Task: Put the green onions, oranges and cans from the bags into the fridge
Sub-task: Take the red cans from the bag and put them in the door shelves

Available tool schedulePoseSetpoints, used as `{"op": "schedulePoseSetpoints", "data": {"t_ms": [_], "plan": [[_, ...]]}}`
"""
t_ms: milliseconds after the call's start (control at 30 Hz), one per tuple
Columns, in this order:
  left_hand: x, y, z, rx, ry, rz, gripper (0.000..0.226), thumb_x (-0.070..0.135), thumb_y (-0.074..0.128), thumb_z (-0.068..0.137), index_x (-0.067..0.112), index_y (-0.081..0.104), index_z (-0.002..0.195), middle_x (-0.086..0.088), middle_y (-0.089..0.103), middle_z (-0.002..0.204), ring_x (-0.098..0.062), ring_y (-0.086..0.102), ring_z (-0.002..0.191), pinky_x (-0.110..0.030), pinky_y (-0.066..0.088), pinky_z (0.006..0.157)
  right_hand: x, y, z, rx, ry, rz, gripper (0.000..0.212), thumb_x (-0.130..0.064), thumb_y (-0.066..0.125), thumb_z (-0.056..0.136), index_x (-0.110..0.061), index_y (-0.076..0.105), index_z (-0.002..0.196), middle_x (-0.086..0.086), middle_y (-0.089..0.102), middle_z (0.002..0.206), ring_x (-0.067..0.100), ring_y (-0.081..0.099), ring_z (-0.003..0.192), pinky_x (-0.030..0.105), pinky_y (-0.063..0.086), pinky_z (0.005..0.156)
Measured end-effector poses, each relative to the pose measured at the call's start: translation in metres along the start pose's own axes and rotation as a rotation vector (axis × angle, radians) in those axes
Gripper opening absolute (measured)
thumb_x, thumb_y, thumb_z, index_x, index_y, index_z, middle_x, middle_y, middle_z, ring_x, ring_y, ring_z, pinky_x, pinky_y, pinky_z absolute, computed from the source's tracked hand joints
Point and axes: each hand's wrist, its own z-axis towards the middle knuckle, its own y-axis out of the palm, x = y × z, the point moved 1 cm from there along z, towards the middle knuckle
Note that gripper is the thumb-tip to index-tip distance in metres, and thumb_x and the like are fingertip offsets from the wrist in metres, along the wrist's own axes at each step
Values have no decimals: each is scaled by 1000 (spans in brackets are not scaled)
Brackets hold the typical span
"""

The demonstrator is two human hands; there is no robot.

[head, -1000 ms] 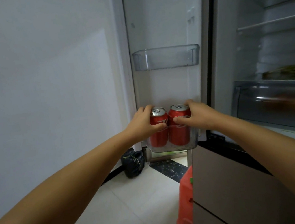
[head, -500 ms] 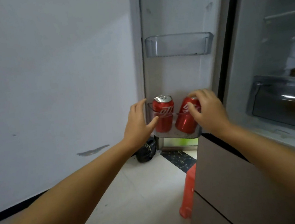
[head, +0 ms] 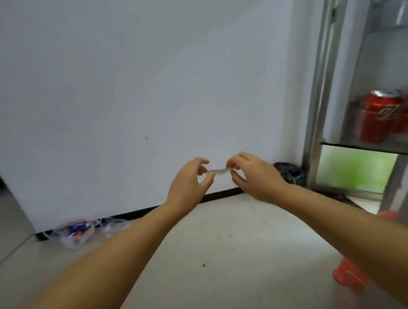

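Our left hand (head: 188, 182) and right hand (head: 250, 174) hold nothing, fingers curled loosely. Two red cans (head: 399, 113) stand in the fridge door. The bags (head: 77, 231) lie on the floor, down left, nearer our left hand.

We look through one wide head camera, forward and down along both forearms toward a white wall (head: 135, 85) and pale floor (head: 212, 258), hands near mid-frame; the open fridge door (head: 330, 71) is cut by the right edge
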Motion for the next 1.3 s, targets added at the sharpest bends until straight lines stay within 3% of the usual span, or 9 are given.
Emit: {"op": "schedulePoseSetpoints", "data": {"t_ms": [133, 300, 567, 933, 1100, 1300], "plan": [[-99, -88, -63, 36, -163, 92, 29, 31, 55, 92, 17, 57, 117, 3, 63, 98, -11, 59, 90, -30, 52, 83, -101, 82, 28, -109, -55, 94, 25, -26, 43, 97, -19, 55, 118, -4, 58, 120, 14, 59, 101, 26, 45, 78], [-199, -178, -135, 113, -410, 146, 22, 24, 59, 90, 12, 61, 109, 3, 61, 85, -15, 58, 81, -24, 43, 75, -210, 173, 55, -299, -194, 130, 25, -29, 41, 97, -20, 52, 118, -1, 58, 120, 22, 61, 95, 37, 50, 79], [-330, -253, -202, 209, -685, 182, 19, 18, 60, 88, 9, 62, 104, 8, 54, 73, -16, 55, 75, -31, 46, 76, -315, 299, 108, -510, -327, 176, 27, -27, 43, 96, -18, 53, 119, 0, 59, 121, 22, 58, 104, 30, 42, 81], [-527, -311, -126, 163, -774, 157, 13, 24, 57, 87, 15, 63, 94, 2, 60, 78, -17, 58, 75, -39, 53, 76, -362, 478, 278, -647, -380, 166, 27, -26, 42, 95, -19, 54, 118, 0, 60, 122, 21, 57, 108, 31, 45, 87], [-603, -348, -95, 168, -827, 142, 16, 25, 54, 91, 15, 61, 101, 7, 55, 77, -11, 54, 70, -24, 45, 56, -393, 533, 364, -698, -343, 132, 28, -31, 39, 93, -27, 52, 118, -2, 58, 124, 24, 59, 108, 37, 49, 87], [-729, -398, -59, 193, -882, 165, 16, 22, 58, 88, 12, 64, 99, 7, 57, 77, -15, 55, 74, -30, 50, 74, -445, 614, 449, -693, -386, 119, 29, -23, 38, 96, -19, 53, 121, 3, 56, 128, 25, 57, 110, 34, 45, 87]]}}
